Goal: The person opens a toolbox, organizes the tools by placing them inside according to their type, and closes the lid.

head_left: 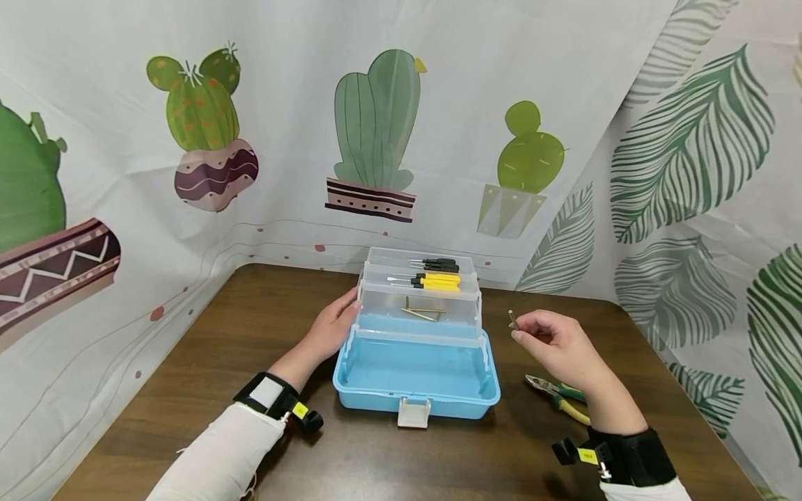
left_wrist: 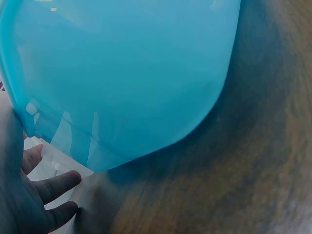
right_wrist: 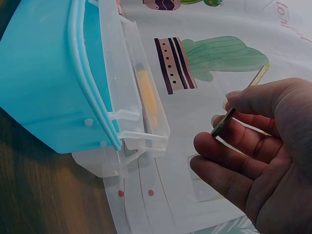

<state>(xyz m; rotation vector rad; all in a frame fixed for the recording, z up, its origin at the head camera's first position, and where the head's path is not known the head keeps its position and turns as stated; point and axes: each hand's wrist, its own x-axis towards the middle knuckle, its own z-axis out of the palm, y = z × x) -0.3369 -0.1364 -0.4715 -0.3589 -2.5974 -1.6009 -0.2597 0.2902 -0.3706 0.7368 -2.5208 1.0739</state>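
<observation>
A blue toolbox (head_left: 416, 400) stands unfolded on the table, its clear stepped trays (head_left: 370, 303) raised at the back. My left hand (head_left: 328, 327) rests against the left side of the trays, with fingers (left_wrist: 56, 187) extended past the box's back corner. To the right of the box, my right hand (head_left: 560, 348) pinches a thin brass-coloured hex key (right_wrist: 258, 75) between thumb and fingers, raised above the table. Similar hex keys (head_left: 429, 310) lie in the lowest tray. Yellow-handled screwdrivers (head_left: 441, 282) sit in the middle tray, black-handled ones (head_left: 441, 265) in the top tray.
Pliers (head_left: 570, 403) with green and yellow handles lie on the brown table (head_left: 294, 452), beneath my right forearm. A white cloth (head_left: 288, 125) printed with cacti and leaves hangs behind the table. At the box's front, the white latch (head_left: 413, 413) hangs down.
</observation>
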